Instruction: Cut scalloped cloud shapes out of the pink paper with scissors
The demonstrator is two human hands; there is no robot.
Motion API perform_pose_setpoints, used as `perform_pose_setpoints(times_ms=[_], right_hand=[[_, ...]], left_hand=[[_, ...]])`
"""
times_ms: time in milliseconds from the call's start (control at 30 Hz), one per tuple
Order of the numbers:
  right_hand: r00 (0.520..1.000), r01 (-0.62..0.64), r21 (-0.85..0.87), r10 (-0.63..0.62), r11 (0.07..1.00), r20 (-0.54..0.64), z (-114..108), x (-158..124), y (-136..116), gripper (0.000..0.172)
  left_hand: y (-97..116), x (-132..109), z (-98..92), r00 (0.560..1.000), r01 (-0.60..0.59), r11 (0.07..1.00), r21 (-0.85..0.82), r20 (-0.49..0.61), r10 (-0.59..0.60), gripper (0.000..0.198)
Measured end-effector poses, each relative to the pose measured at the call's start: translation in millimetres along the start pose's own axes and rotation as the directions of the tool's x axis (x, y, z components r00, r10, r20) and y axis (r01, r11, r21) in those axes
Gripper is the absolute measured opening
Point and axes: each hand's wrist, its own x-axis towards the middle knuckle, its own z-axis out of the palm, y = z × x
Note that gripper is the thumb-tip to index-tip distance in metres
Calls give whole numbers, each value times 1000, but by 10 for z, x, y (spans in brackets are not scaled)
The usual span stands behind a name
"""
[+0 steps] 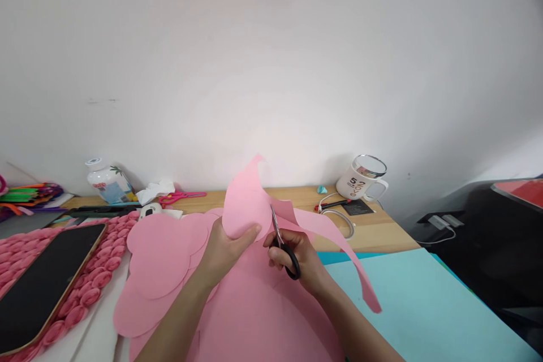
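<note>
My left hand (231,246) grips a sheet of pink paper (244,203), thumb on its near face, and holds it up off the desk. Black-handled scissors (291,260) are in my right hand (299,257), fingers in the loops. Their blades point up and away, at the paper's cut edge. From the sheet a long curved strip of pink paper (339,232) hangs out to the right. Cut pink cloud-like shapes (159,254) lie piled at the left, and a larger pink sheet (263,311) lies under my hands.
Light blue sheets (407,294) lie at the right. A white mug (360,178), a cable (345,220) and a black card (357,207) stand or lie behind them. Pink scissors (180,197), a white bottle (109,182) and a phone (46,283) on a pink woven mat (99,277) are leftward.
</note>
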Motion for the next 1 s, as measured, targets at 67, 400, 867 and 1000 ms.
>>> perform_pose_setpoints(times_ms=[67,400,867,1000], right_hand=[[1000,15,-9,-15,1000,0,0,-4,-22,18],[999,53,-26,-53,998,0,-2,-17,-73,21],[1000,-16,-26,16,1000,-15,-9,-40,-42,10],[1000,-21,-36,21,999,-6,-13,-63,-64,5]], left_hand=[[11,2,-4,999,-10,1000,-4,33,10,25],[43,14,-53,989,13,1000,6,147,-14,34],[-4,19,-12,999,1,1000,7,49,-1,30],[19,16,-25,997,8,1000,-3,74,-8,30]])
